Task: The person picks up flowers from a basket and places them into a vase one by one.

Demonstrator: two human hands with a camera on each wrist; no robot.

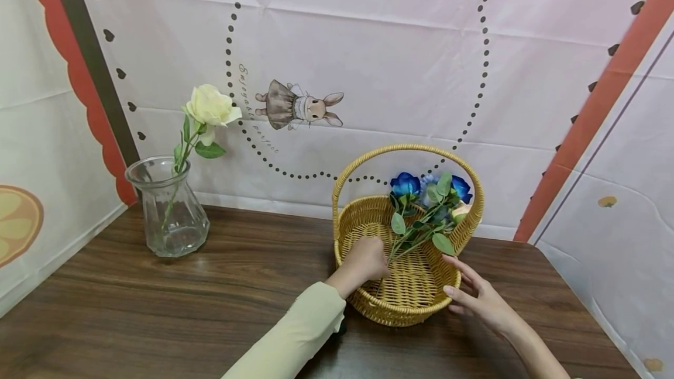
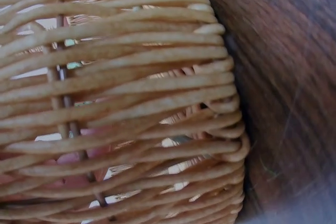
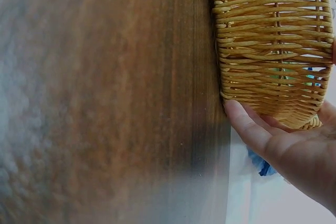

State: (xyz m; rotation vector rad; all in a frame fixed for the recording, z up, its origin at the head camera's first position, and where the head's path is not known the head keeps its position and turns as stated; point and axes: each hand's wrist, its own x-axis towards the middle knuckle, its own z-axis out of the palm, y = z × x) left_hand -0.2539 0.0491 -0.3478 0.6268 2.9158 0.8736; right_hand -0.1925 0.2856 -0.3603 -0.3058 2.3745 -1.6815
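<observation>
A yellow wicker basket point(image 1: 405, 309) with a tall arched handle stands on the table. Blue roses point(image 1: 405, 183), a pale peach rose point(image 1: 460, 210) and green leaves lean against its right inner side. Inside the basket my left hand point(image 1: 365, 259) is curled at the lower ends of the flower stems point(image 1: 408, 248) and grips them; its fingertips are hidden. My right hand point(image 1: 481, 300) touches the basket's right side, fingers fairly straight along the outer wall and thumb by the rim. Close up, the basket wall point(image 2: 121, 98) fills most of the left wrist view.
A clear glass vase point(image 1: 176, 221) holding one cream rose point(image 1: 212, 107) stands at the left of the dark wooden table point(image 1: 253, 274). Behind the table hangs a printed cloth backdrop point(image 1: 368, 75), close to the basket's back.
</observation>
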